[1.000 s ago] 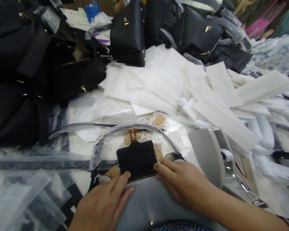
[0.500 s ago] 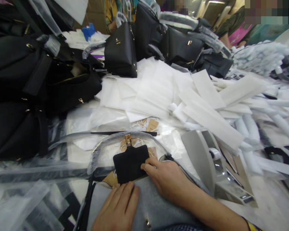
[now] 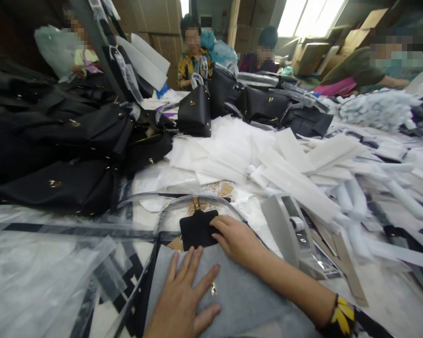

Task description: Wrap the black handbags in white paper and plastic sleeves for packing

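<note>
A handbag with a grey, felt-like front [image 3: 254,300] lies before me, its plastic-wrapped handle [image 3: 169,206] arching at the far side. A small gold metal fitting [image 3: 213,288] shows on the grey surface. At the bag's top edge is a black flap [image 3: 198,229] tipped with a gold clasp [image 3: 196,203]. My left hand [image 3: 185,293] rests flat on the grey front, fingers spread. My right hand [image 3: 236,239] is closed on the right edge of the black flap, between thumb and fingers. Tan paper tags [image 3: 176,243] peek out around the flap.
A grey tape dispenser [image 3: 285,230] stands right of the bag. White foam sheets [image 3: 225,150] are heaped beyond it. Black handbags [image 3: 74,188] pile up at left, with more black bags [image 3: 266,103] at the back. Clear plastic [image 3: 49,267] covers the near left. Several people work across the table.
My view has tilted up, bringing more of the room in. My left hand's fingers have spread apart on the grey front. My right hand stays at the flap's right edge.
</note>
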Tool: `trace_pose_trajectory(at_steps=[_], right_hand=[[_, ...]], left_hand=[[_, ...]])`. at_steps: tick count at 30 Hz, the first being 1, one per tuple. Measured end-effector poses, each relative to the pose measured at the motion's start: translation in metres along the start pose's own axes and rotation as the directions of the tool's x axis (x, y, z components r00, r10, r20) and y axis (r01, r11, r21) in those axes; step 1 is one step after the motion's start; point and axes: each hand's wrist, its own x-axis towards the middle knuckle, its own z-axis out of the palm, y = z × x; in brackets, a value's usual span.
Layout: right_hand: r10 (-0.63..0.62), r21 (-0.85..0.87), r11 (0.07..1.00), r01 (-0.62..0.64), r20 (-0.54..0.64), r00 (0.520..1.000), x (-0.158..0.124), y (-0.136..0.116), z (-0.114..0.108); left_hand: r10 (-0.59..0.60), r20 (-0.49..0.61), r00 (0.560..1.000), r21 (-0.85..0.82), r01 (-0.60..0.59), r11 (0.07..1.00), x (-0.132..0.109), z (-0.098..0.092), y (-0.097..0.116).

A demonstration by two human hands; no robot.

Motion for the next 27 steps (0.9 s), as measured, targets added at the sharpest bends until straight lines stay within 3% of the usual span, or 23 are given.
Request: trace_pose_trajectory(at_steps=[4,7,10,15,19,27], right_hand=[[0.066,0.127,0.99,-0.053,-0.102,0.993,0.038,-0.007,-0.001],[0.078,0.179,0.982,-0.061,-0.089,0.993,0.063,-0.003,0.002],[0.015,0.216,0.976,0.002,-0.074,0.997,0.069,0.003,0.0],[-0.242,0.212,0.944,0.253,-0.079,0.967,0.044,-0.005,-0.013],[-0.352,0.183,0.916,0.357,-0.062,0.934,0.016,-0.014,-0.015],[-0.499,0.137,0.857,0.496,-0.016,0.867,-0.05,-0.002,0.013]], left_hand=[[-0.051,0.041,0.998,-0.097,0.055,0.994,0.0,-0.001,0.002],[-0.076,0.082,0.994,-0.154,0.088,0.984,0.001,-0.001,0.003],[-0.077,0.104,0.992,-0.188,0.096,0.977,0.002,-0.001,0.002],[-0.094,0.098,0.991,-0.244,0.116,0.963,0.003,-0.002,0.002],[-0.106,0.072,0.992,-0.267,0.121,0.956,0.004,-0.004,0.001],[-0.04,0.03,0.999,-0.326,0.047,0.944,0.003,-0.01,-0.01]])
